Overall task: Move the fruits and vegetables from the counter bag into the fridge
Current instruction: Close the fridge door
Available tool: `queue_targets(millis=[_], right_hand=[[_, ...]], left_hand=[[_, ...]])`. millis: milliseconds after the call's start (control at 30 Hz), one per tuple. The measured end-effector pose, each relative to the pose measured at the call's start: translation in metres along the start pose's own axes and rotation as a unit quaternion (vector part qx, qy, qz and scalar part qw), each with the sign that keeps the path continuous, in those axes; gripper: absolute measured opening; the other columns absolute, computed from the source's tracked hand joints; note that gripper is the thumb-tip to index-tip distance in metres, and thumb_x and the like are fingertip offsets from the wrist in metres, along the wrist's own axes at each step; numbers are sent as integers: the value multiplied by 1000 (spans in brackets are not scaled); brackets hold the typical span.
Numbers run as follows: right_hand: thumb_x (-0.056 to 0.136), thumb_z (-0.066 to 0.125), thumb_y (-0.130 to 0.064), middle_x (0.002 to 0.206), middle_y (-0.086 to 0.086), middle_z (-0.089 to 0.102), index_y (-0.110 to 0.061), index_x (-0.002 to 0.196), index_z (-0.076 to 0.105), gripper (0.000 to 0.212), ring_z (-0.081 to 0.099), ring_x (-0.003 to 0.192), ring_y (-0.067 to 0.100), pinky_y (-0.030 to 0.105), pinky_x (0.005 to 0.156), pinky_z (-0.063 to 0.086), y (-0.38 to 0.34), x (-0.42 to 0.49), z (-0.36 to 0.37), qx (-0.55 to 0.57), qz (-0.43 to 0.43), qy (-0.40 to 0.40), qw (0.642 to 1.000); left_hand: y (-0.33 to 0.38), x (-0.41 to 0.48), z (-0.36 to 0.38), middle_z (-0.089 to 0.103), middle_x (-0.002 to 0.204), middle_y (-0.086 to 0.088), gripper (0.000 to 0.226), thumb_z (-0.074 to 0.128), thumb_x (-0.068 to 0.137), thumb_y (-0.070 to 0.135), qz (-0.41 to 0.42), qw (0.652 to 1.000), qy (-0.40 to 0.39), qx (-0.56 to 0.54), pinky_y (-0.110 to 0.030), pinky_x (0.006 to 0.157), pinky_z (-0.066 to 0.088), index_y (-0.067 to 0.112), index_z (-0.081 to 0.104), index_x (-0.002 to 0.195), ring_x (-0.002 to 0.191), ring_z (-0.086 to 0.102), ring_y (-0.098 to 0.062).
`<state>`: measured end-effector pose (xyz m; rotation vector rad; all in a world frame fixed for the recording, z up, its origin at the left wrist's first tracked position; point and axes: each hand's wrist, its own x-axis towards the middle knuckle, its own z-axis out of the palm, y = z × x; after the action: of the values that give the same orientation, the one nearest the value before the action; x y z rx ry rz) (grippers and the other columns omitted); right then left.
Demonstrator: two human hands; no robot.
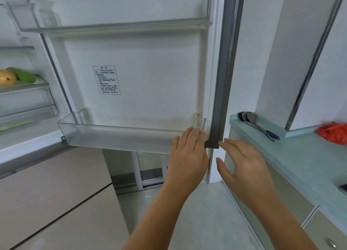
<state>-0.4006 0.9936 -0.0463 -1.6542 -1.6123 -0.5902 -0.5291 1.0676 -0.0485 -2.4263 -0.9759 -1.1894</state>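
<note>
The fridge door (pixel 146 76) stands open in front of me, its inner side facing me. My left hand (pixel 187 155) lies flat against the lower door bin (pixel 112 135), fingers apart, holding nothing. My right hand (pixel 242 165) is open beside the door's grey edge (pixel 221 91), fingertips at its bottom corner. Inside the fridge at far left, a yellow mango (pixel 6 77) and a green vegetable (pixel 23 75) rest on a glass shelf (pixel 28 85). A red plastic bag (pixel 333 133) lies on the counter at the right.
The pale green counter (pixel 293 155) runs along the right, with metal spoons (pixel 255 123) near its back and a dark phone corner (pixel 343 188) at the edge. Beige lower fridge drawers (pixel 47 193) fill the bottom left. An upper door bin (pixel 112 24) is see-through.
</note>
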Motion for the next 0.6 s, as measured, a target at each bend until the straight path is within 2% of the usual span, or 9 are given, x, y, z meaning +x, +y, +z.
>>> queue_targets(millis=[167, 300, 467, 600], right_hand=[[80, 45, -34, 106, 10, 67, -7, 105, 67, 43, 63, 96, 29, 43, 87, 45, -15, -10, -12, 26, -15, 1, 1000], [81, 44, -36, 108, 9, 67, -8, 107, 66, 44, 61, 99, 26, 35, 90, 36, -27, -17, -28, 32, -2, -3, 999], [83, 45, -36, 111, 7, 66, -9, 109, 65, 42, 58, 104, 23, 37, 91, 42, -55, -31, -44, 81, -36, -14, 996], [85, 46, -37, 112, 4, 65, -11, 109, 66, 41, 49, 110, 15, 27, 98, 35, -81, -47, -54, 121, -67, -34, 990]], left_hand=[[3, -18, -26, 63, 115, -15, 39, 42, 84, 22, -10, 1000, 7, -12, -47, 89, 49, 4, 53, 117, 111, 58, -31], [3, -40, -54, 63, 115, -11, 38, 44, 83, 23, -27, 999, 21, -13, -47, 93, 46, 8, 51, 117, 113, 56, -28], [-1, -71, -87, 62, 116, -11, 37, 48, 83, 21, -50, 998, 48, -11, -47, 96, 43, 9, 50, 118, 119, 46, -22], [-6, -96, -115, 62, 116, -13, 36, 52, 84, 18, -74, 996, 58, -9, -53, 90, 46, 5, 55, 117, 119, 48, -26]])
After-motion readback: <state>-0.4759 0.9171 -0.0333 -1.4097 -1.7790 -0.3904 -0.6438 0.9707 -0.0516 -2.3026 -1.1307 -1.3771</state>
